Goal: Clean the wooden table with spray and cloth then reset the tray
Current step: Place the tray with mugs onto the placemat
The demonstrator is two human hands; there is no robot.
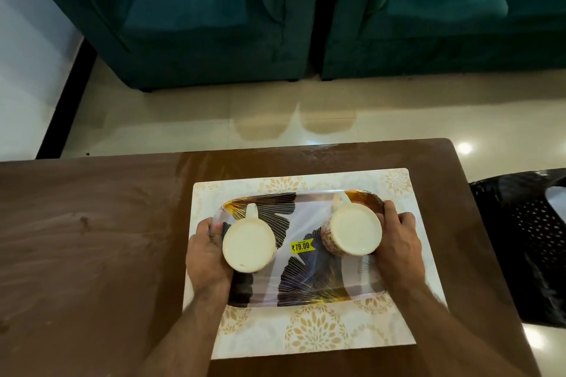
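Note:
A leaf-patterned tray (309, 281) with a yellow price sticker (302, 245) sits over a white floral placemat (306, 333) on the wooden table (92, 239). Two white mugs stand on the tray: one at the left (248, 245), one at the right (355, 229), both handles pointing away from me. My left hand (208, 254) grips the tray's left edge beside the left mug. My right hand (398, 242) grips the tray's right edge beside the right mug. No spray bottle or cloth is in view.
Two green armchairs (214, 18) stand beyond the table across a tiled floor (183, 119). A black perforated plastic chair (526, 242) sits at the table's right side. The table's left half shows streaky smears.

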